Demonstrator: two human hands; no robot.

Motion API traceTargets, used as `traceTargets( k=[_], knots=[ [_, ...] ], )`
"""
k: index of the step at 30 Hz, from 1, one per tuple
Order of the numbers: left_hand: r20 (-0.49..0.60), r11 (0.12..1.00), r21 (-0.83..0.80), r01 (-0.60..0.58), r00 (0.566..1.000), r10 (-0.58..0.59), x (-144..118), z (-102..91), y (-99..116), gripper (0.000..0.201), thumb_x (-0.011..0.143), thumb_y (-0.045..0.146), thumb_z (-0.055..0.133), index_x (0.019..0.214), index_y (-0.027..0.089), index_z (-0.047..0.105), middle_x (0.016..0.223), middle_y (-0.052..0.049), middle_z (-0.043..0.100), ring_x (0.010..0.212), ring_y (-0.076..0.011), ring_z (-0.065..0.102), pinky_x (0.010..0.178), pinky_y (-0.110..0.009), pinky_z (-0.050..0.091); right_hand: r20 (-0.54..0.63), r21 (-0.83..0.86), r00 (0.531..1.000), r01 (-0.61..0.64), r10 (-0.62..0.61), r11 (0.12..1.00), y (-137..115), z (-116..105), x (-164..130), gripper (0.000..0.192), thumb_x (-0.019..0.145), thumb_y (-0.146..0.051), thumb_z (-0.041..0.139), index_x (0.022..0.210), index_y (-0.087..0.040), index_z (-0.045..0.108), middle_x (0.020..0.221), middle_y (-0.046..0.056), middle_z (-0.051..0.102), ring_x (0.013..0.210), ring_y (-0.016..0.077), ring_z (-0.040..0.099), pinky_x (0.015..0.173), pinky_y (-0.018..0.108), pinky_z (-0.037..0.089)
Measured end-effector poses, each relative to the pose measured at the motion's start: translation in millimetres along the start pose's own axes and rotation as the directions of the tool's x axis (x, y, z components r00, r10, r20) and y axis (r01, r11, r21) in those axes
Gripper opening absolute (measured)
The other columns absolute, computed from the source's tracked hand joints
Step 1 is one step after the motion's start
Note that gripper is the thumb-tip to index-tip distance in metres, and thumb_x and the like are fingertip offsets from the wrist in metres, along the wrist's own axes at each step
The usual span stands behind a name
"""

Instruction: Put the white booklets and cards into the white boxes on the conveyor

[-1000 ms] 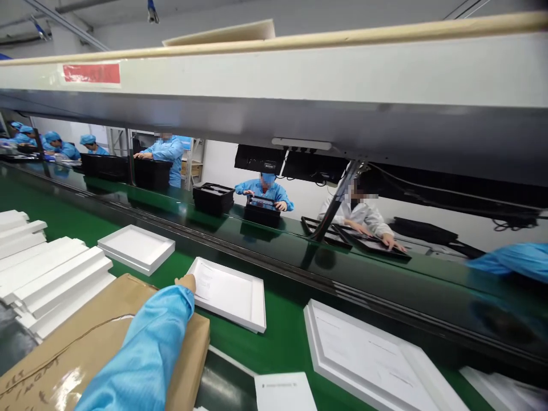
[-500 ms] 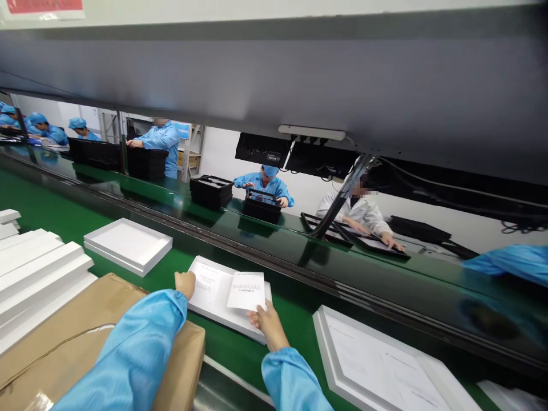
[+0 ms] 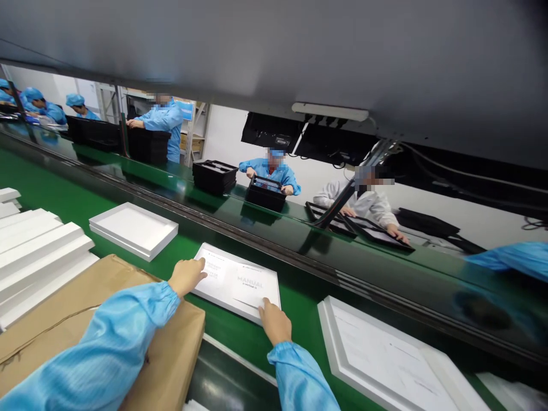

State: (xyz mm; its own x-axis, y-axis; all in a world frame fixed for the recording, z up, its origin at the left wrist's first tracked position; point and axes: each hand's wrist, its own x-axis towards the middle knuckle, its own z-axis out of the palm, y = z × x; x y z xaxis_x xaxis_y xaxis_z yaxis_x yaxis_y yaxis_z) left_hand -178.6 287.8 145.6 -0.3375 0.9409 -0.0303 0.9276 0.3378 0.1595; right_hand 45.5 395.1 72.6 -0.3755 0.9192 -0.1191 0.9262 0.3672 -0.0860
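A shallow white box (image 3: 280, 292) lies on the green belt in front of me with printed white papers inside. On its right half is a white booklet (image 3: 247, 275) marked MANUAL, lying nearly flat. My right hand (image 3: 276, 322) is at the booklet's near right corner, fingertips closed on it over the box's front rim. At the box's left end is my left hand (image 3: 186, 277), thumb and fingers apart, reaching over the rim beside the left-hand paper (image 3: 217, 269). It holds nothing that I can see.
A brown carton (image 3: 171, 348) and stacked white box parts (image 3: 40, 251) stand at the left. Another white box (image 3: 132, 228) is further up the belt (image 3: 51, 182); one with papers (image 3: 385, 359) lies right. Co-workers handle black trays (image 3: 265, 194) beyond the dark rail.
The booklet has gone from raised and tilted to nearly flat in the box. My left hand has opened and come further over the box's left end. The view has tipped downward.
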Motion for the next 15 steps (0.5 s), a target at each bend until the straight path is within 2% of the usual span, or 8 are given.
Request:
traceTargets(
  k=[3,5,7,10,13,15],
  knots=[
    [-0.001,0.993,-0.069,-0.097,0.995,0.097,-36,-10.5,6,0.018,0.08,0.031,0.047,0.093,0.018,0.051,0.079,-0.002,0.061,0.075,-0.0202,0.056,0.063,-0.031,0.04,-0.089,-0.097,0.995,0.041,-0.05,0.994,-4,5,-9,0.031,0.085,-0.022,0.03,0.097,-0.013,0.057,0.102,0.014,0.046,0.1,0.0275,0.039,0.073,0.036,0.037],
    [0.001,0.984,-0.111,-0.138,0.99,0.139,-63,-15.8,8,0.013,0.079,0.03,0.047,0.089,0.022,0.051,0.076,0.001,0.061,0.074,-0.0193,0.056,0.061,-0.027,0.038,-0.135,-0.141,0.988,0.062,-0.081,0.988,-4,9,-12,0.031,0.086,-0.024,0.029,0.088,-0.018,0.06,0.111,0.012,0.041,0.108,0.0277,0.031,0.079,0.042,0.033],
    [0.004,0.979,-0.133,-0.152,0.988,0.154,-91,-20.4,9,0.01,0.079,0.029,0.047,0.086,0.024,0.051,0.074,0.003,0.061,0.073,-0.0177,0.056,0.06,-0.025,0.036,-0.16,-0.161,0.982,0.076,-0.102,0.984,-3,12,-13,0.032,0.087,-0.026,0.028,0.09,-0.023,0.059,0.12,0.008,0.036,0.113,0.0254,0.025,0.086,0.049,0.024],
    [0.049,0.978,-0.173,-0.113,0.991,0.124,-136,-24.1,8,0.011,0.077,0.026,0.048,0.088,0.026,0.049,0.073,0.005,0.06,0.07,-0.0161,0.055,0.06,-0.024,0.036,-0.181,-0.155,0.978,0.075,-0.103,0.985,2,13,-17,0.03,0.087,-0.029,0.028,0.095,-0.025,0.057,0.125,0.005,0.032,0.117,0.0219,0.021,0.09,0.051,0.017],
    [0.106,0.964,-0.262,-0.051,0.991,0.081,-182,-13.8,6,0.007,0.078,0.025,0.046,0.083,0.026,0.05,0.075,0.004,0.059,0.069,-0.0156,0.054,0.061,-0.024,0.036,-0.197,-0.137,0.974,0.087,-0.113,0.987,8,5,-35,0.026,0.085,-0.027,0.034,0.102,-0.026,0.054,0.124,0.003,0.032,0.117,0.0194,0.02,0.091,0.049,0.018],
    [0.113,0.954,-0.296,-0.033,0.991,0.069,-211,8.3,4,0.007,0.078,0.026,0.044,0.076,0.025,0.05,0.074,0.003,0.059,0.069,-0.0161,0.055,0.062,-0.025,0.039,-0.199,-0.026,0.969,0.142,-0.144,0.99,14,-1,-58,0.025,0.083,-0.026,0.037,0.104,-0.026,0.052,0.119,0.002,0.037,0.113,0.0175,0.026,0.091,0.044,0.023]
  ],
)
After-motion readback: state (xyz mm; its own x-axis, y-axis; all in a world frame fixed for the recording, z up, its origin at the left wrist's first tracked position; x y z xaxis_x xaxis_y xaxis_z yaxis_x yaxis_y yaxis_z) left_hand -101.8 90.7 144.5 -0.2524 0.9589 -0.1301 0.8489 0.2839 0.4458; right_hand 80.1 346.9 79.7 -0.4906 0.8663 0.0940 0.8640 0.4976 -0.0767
